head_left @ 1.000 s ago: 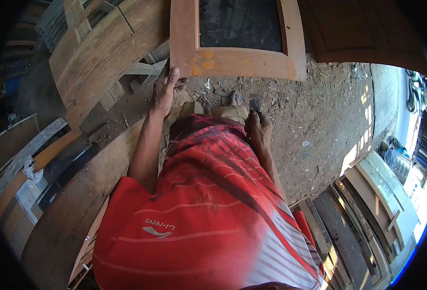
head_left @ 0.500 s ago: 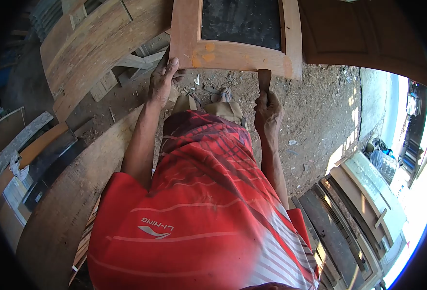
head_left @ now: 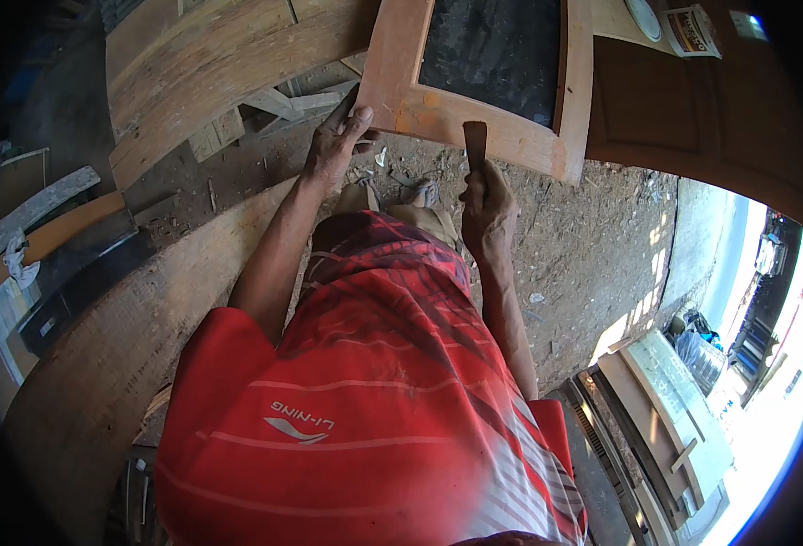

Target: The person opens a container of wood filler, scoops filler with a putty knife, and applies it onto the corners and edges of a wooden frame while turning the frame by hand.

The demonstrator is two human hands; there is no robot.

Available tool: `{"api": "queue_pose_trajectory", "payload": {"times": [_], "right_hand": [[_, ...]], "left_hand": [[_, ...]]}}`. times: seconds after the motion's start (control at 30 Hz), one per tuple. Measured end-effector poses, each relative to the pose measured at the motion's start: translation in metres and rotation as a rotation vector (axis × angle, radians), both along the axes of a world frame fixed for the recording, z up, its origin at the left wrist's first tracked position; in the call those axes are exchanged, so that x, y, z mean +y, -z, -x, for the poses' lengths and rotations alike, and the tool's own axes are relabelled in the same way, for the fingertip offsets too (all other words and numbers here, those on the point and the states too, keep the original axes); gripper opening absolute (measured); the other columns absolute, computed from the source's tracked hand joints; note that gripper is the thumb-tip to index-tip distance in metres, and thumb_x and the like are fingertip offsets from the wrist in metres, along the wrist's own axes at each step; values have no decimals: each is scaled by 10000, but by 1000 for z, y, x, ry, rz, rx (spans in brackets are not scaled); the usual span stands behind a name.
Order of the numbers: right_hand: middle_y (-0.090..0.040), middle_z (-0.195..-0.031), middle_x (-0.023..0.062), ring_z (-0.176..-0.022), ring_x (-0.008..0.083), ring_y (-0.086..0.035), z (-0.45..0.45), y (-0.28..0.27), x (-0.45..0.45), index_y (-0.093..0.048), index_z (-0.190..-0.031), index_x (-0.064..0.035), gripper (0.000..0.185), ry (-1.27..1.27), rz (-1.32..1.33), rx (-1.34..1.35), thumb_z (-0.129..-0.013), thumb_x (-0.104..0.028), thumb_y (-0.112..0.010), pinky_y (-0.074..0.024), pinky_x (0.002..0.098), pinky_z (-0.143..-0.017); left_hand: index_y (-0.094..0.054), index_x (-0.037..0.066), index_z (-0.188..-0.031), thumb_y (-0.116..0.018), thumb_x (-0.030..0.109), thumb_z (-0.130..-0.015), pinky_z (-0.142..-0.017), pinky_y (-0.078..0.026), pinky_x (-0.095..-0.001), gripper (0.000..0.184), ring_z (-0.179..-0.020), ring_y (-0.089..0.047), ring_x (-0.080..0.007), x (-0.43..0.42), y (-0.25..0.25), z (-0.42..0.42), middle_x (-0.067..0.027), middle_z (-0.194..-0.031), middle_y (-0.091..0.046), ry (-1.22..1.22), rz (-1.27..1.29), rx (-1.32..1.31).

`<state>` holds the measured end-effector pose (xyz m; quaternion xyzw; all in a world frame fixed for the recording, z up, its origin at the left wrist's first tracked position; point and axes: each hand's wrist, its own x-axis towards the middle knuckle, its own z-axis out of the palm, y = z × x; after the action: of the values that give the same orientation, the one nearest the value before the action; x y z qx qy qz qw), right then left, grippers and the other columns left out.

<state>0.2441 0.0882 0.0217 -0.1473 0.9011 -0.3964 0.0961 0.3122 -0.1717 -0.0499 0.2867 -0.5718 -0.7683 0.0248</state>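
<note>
A wooden frame (head_left: 510,136) with a dark panel (head_left: 492,55) set in it lies at the top, with orange patches near its left corner. My left hand (head_left: 336,150) grips that corner, thumb on top. In my right hand (head_left: 489,202) is a flat dark scraper (head_left: 476,146), held by its lower end. The scraper's broad end overlaps the frame's near edge; whether it touches the wood I cannot tell.
Curved-looking wooden boards (head_left: 228,73) lie at the upper left. A brown panelled door (head_left: 674,109) is at the upper right, near a labelled tub (head_left: 691,32). Stacked boards (head_left: 656,409) stand at the lower right. The ground (head_left: 583,246) is littered with chips.
My right hand has risen from beside my body, bringing the scraper up to the frame's near edge. The view has turned, so the frame appears tilted and further right. My left hand keeps its hold.
</note>
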Motion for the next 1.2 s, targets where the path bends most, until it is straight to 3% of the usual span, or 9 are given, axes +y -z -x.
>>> {"api": "queue_pose_trajectory", "payload": {"times": [0.27,0.57,0.63,0.77,0.87,0.97,1.03,1.13,1.2], "right_hand": [[-648,-974,246,-856,423,-675,24,-21,-36,-689,-1340,-50,323,-120,-65,129,-1050,-101,-558,-526,506,-753],[-655,-1011,220,-902,410,-695,26,-10,-37,-659,-1400,-92,368,-180,-199,246,-1042,-135,-580,-550,509,-774],[-648,-1004,210,-915,401,-697,26,-16,-35,-623,-1432,-102,403,-270,-325,277,-1033,-140,-581,-553,514,-769],[-635,-984,203,-946,397,-700,24,-30,-31,-576,-1455,-113,441,-405,-515,269,-1014,-141,-568,-557,522,-769],[-648,-997,209,-943,416,-702,32,-56,-42,-592,-1393,-95,383,-424,-498,254,-1014,-133,-553,-560,527,-780],[-661,-994,219,-927,429,-706,39,-39,-36,-607,-1338,-94,336,-426,-497,215,-1008,-130,-550,-565,530,-780],[-667,-1006,217,-922,437,-700,44,-52,-44,-641,-1330,-92,321,-468,-528,163,-1017,-152,-599,-553,533,-781],[-671,-1006,217,-913,443,-696,45,-65,-48,-662,-1305,-88,298,-443,-442,130,-1019,-167,-628,-544,534,-779],[-675,-1010,217,-905,444,-693,47,-63,-51,-664,-1291,-82,291,-466,-364,97,-1015,-169,-636,-540,533,-773]], "left_hand": [[-413,170,-1647,-667,595,-1003,-852,-582,-295,813,-1007,-690,-137,7,-4,0,-63,-1314,-653,-42,-29,13],[-443,172,-1626,-662,545,-1025,-830,-574,-291,741,-997,-689,-125,11,1,1,-41,-1271,-655,-83,-49,38],[-493,163,-1588,-642,512,-1045,-822,-563,-297,663,-1003,-702,-121,13,-7,1,-13,-1224,-678,-100,-33,44],[-479,161,-1602,-651,531,-1032,-820,-559,-294,701,-996,-698,-120,13,-5,2,-21,-1220,-681,-107,-38,39],[-461,165,-1615,-661,551,-1021,-807,-559,-286,736,-985,-689,-117,12,-4,2,-26,-1229,-675,-92,-41,69],[-430,168,-1637,-666,573,-1013,-791,-564,-274,781,-974,-672,-112,11,5,0,-36,-1272,-656,-83,-50,72],[-439,161,-1630,-658,578,-1015,-799,-565,-277,775,-980,-670,-114,11,1,1,-40,-1290,-656,-85,-25,69],[-447,144,-1622,-644,585,-1019,-846,-568,-293,773,-1010,-663,-118,8,4,0,-41,-1315,-652,-37,-29,82],[-452,116,-1613,-645,554,-1025,-904,-570,-331,758,-1076,-670,-167,6,8,-2,-83,-1351,-650,-50,43,17]]}}
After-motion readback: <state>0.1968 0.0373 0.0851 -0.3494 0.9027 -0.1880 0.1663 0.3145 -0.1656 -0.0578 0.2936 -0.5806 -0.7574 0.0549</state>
